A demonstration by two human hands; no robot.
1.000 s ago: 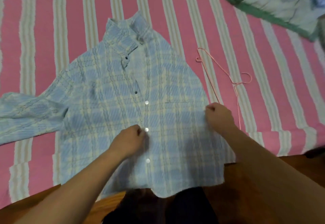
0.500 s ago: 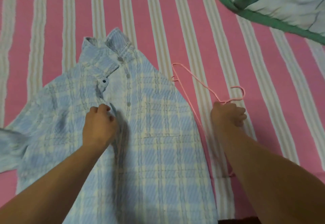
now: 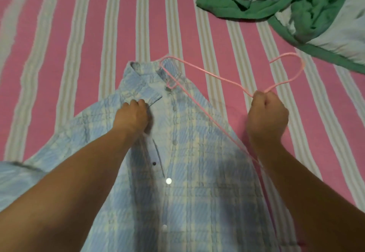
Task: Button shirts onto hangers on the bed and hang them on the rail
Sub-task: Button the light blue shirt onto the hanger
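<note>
Head view. A light blue plaid shirt (image 3: 199,182) lies front-up on the bed (image 3: 83,40), which is covered in a pink sheet with pale stripes. The shirt fills the frame from centre down to 6 o'clock, its collar pointing toward 12 o'clock and one sleeve running off at 9 o'clock. The placket is open near the collar; a white button (image 3: 168,181) and a dark snap (image 3: 154,163) show lower on the front, just below centre.

The left hand (image 3: 132,115) sits just left of centre, at the left front panel below the collar. Its grip is curled into the fabric at the placket edge; the fingertips are tucked out of sight, so how much cloth is pinched cannot be told.

The right hand (image 3: 266,117) is at 3 o'clock from centre, over the sheet just beside the shirt's right shoulder. Its grip is closed around the neck of a thin pink wire hanger (image 3: 203,111). The hanger's hook loops toward 1 o'clock, above the fist. One shoulder tip of the hanger reaches the collar opening near 12 o'clock; its long bar runs diagonally across the shirt's right shoulder toward 5 o'clock.

A crumpled green and white quilt (image 3: 296,6) lies at 1 to 2 o'clock, well apart from the shirt.
</note>
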